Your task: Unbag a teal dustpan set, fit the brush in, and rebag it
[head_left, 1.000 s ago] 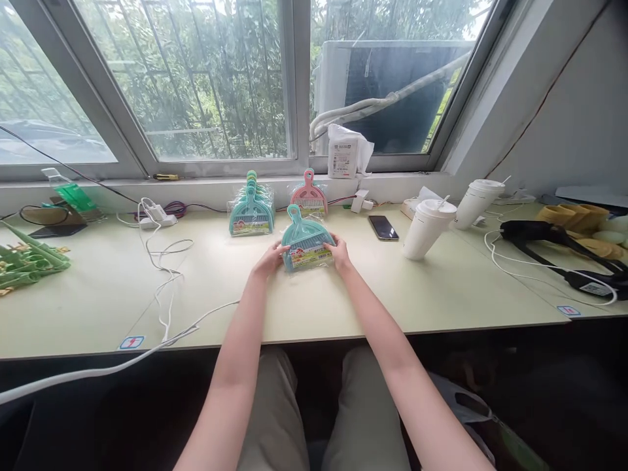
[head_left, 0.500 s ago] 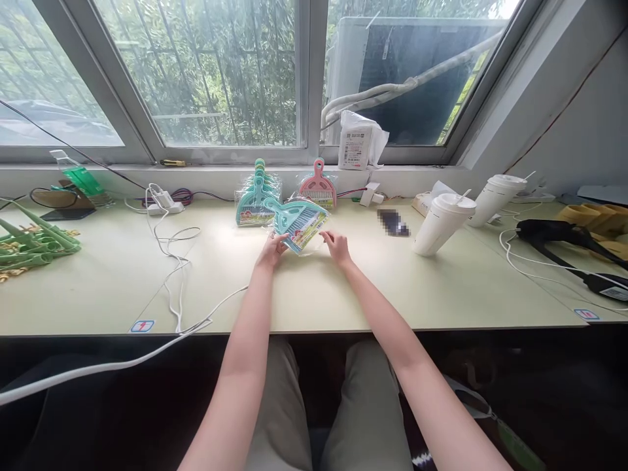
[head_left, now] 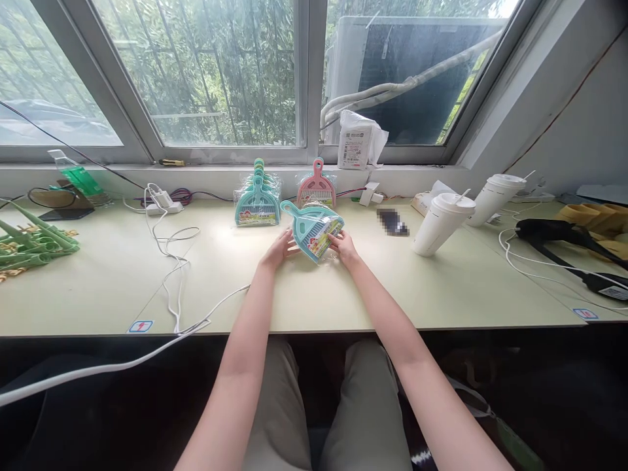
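The teal dustpan set (head_left: 314, 232) in its clear wrapper sits between both hands near the middle of the desk (head_left: 343, 294), a little toward the back edge, tilted with its handle pointing up and to the left. A second ago it lay flat and square with the handle toward the window; half a second ago it was lifted and turned; now it has come back down at a slant, so the packet is being handled and turned rather than carried off. The right hand (head_left: 346, 246) pinches the packet's right edge with fingers closed on the wrapper. The left hand (head_left: 279, 248) lies with fingers spread and loose against the left side, touching but not gripping as far as I can see. Just behind, by the back edge, stands a stack of teal sets (head_left: 257, 203) and a pink set (head_left: 316, 188). To the right are a phone (head_left: 392, 221) and two white cups (head_left: 441, 222), well apart from the hands. A white cable (head_left: 171, 261) trails across the left part of the desk. Between the hands and the front edge the desk surface is bare, leaving free room to draw the packet nearer.
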A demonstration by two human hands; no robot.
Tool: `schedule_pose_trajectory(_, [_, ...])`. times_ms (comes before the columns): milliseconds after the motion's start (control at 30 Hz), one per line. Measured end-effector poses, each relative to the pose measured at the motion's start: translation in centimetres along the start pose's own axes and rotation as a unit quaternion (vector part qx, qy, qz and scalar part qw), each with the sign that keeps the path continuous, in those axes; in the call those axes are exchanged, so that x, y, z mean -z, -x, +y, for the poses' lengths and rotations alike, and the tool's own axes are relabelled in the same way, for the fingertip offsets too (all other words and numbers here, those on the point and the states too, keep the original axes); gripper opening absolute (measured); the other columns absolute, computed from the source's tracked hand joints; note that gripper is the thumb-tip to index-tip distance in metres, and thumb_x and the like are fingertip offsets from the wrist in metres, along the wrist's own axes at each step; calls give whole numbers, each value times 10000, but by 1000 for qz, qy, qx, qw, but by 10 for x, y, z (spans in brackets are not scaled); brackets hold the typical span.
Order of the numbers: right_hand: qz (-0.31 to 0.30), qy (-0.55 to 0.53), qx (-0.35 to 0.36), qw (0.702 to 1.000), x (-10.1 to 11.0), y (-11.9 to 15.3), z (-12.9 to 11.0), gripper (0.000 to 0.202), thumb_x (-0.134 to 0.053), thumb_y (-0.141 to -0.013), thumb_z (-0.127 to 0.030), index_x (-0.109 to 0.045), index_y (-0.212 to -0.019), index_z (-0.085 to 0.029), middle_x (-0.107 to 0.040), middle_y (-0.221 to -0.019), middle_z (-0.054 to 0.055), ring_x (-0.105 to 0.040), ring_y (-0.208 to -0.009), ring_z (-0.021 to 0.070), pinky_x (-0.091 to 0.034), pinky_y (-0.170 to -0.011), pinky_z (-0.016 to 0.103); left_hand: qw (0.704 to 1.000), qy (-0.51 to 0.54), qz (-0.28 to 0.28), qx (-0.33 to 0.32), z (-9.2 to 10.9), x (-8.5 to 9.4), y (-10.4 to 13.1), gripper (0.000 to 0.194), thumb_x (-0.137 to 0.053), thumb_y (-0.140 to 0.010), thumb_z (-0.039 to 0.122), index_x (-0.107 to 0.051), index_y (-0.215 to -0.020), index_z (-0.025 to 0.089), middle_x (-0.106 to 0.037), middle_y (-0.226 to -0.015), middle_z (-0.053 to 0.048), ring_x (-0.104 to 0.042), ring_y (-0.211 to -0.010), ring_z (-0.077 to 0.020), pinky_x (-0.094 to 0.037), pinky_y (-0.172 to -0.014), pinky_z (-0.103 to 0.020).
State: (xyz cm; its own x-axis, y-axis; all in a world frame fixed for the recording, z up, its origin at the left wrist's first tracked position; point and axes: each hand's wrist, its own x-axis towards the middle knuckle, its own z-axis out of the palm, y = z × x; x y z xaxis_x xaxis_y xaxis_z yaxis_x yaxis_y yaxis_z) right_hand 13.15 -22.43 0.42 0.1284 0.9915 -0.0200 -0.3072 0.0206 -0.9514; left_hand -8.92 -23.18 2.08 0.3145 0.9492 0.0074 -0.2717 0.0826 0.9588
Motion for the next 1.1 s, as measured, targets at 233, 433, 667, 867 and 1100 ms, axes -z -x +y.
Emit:
schedule_pose_trajectory(233, [-57, -2, -5, 998, 4, 6, -13, 340, -766, -699, -112, -597, -983, -188, -733, -854, 28, -708, -773, 166, -613, -775, 333, 978, 6, 208, -31, -8, 15, -17, 256, -623, -838, 365, -676, -959, 146, -710, -964, -92, -669, -762, -145, -547, -747, -292])
schedule_pose_trajectory(433, [-80, 3, 0, 997, 0, 9, -19, 329, -789, -675, -130, -638, -963, -181, -746, -861, 34, -709, -793, 174, -604, -792, 354, 964, -30, 255, -66, -2, 17, -16, 292, -458, -928, 357, -648, -944, 136, -696, -1040, -123, -677, -811, -152, -539, -809, -338])
schedule_pose_trajectory(667, [-143, 51, -1, 988, 6, 9, -19, 410, -808, -656, -192, -648, -1033, -182, -751, -887, 52, -713, -778, 187, -595, -737, 338, 804, -357, 413, -235, 10, 9, -2, 455, -561, -837, 495, -619, -1188, 210, -637, -1238, -113, -541, -1202, -261, -364, -1055, -411])
schedule_pose_trajectory(867, [-196, 77, 6, 978, 13, 13, -27, 425, -793, -669, -231, -656, -1070, -185, -752, -920, 62, -711, -805, 191, -583, -728, 320, 870, -320, 327, -183, 8, 16, -9, 264, -589, -789, 428, -696, -820, 188, -729, -800, -75, -681, -825, -224, -499, -837, -339])
schedule_pose_trajectory(1100, [-64, -4, 27, 998, 24, 1, -27, 328, -757, -683, -137, -644, -989, -171, -743, -867, 45, -707, -763, 171, -596, -698, 296, 718, -270, 620, -164, 19, 42, 5, 279, -367, -886, 259, -594, -1021, 169, -633, -1100, -142, -584, -1092, -248, -411, -1003, -421])
